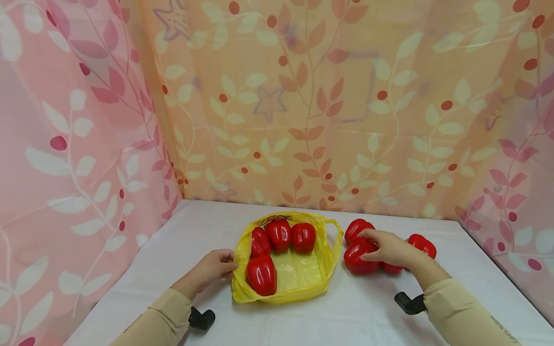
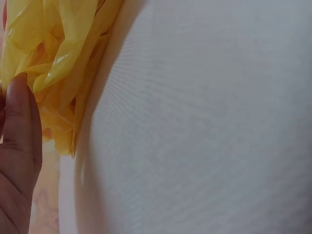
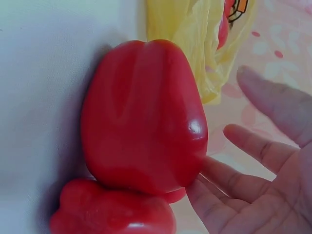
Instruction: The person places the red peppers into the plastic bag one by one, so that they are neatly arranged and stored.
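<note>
A yellow plastic bag [image 1: 298, 276] lies on the white-covered table with its mouth spread wide and several red bell peppers [image 1: 261, 275] inside. My left hand [image 1: 212, 269] pinches the bag's left rim; in the left wrist view the fingertips meet the crumpled yellow plastic [image 2: 53, 63]. To the right of the bag, my right hand [image 1: 391, 247] reaches over a cluster of red bell peppers. Its fingers are spread, with thumb and fingertips around the nearest bell pepper [image 1: 357, 262]. Seen from the right wrist, some fingers lie against that bell pepper's side [image 3: 146, 117], while the thumb stands off it.
Another bell pepper [image 1: 357, 228] sits behind the one under my right hand, and one more bell pepper [image 1: 421, 245] lies farther right. A bag handle loop [image 1: 337, 235] reaches toward the cluster. Floral curtains [image 1: 303, 120] stand behind the table and at both sides.
</note>
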The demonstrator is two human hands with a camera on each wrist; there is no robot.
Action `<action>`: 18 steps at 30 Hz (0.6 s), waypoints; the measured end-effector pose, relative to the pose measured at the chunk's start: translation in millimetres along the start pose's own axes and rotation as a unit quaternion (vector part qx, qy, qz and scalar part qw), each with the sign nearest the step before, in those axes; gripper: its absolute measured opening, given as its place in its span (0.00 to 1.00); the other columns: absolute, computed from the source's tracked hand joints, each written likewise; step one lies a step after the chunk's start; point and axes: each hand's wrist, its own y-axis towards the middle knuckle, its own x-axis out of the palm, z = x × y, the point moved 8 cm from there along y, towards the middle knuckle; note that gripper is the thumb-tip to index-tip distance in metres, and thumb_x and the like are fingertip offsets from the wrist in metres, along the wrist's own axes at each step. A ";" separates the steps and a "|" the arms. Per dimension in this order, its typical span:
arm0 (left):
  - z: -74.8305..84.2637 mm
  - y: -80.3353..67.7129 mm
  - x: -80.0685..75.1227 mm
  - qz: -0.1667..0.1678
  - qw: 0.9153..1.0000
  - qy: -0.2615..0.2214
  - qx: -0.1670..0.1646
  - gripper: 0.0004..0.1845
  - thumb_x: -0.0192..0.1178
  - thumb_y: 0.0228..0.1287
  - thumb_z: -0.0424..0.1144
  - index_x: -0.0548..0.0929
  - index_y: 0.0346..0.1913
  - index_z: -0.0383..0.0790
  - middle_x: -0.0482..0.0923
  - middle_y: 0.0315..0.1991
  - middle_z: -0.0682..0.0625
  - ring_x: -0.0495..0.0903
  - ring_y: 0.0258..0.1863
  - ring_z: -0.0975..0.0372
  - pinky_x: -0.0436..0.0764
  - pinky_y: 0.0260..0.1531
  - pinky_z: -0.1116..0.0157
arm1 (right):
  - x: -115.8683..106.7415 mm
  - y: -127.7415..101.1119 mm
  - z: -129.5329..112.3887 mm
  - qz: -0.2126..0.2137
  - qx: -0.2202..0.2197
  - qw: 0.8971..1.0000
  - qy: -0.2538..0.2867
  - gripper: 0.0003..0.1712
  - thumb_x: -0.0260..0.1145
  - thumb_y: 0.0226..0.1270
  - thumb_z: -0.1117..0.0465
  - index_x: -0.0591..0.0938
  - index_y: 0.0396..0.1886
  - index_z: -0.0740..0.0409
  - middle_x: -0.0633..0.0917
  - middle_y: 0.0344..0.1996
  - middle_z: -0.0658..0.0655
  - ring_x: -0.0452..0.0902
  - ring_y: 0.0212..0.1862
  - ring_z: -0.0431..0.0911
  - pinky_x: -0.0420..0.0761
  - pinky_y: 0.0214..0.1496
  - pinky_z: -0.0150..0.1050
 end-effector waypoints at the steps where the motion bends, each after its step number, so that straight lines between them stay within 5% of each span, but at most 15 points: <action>1: 0.1 -0.2 0.2 -0.001 1.000 -0.001 0.000 0.08 0.60 0.59 0.35 0.76 0.38 0.33 0.76 0.31 0.48 0.74 0.30 0.59 0.78 0.34 0.65 | 0.6 -0.3 0.3 0.000 0.000 1.000 -0.001 0.36 0.74 0.44 0.48 0.73 0.55 0.50 0.77 0.49 0.56 0.69 0.51 0.55 0.79 0.37 0.50; 18: 1.2 -2.2 1.1 -0.008 1.000 -0.006 0.009 0.07 0.59 0.59 0.34 0.76 0.37 0.33 0.76 0.31 0.49 0.75 0.30 0.60 0.78 0.35 0.64 | 9.4 0.6 -1.9 -0.010 -0.028 1.000 0.001 0.24 0.71 0.49 0.63 0.78 0.47 0.42 0.78 0.45 0.49 0.70 0.50 0.50 0.80 0.39 0.46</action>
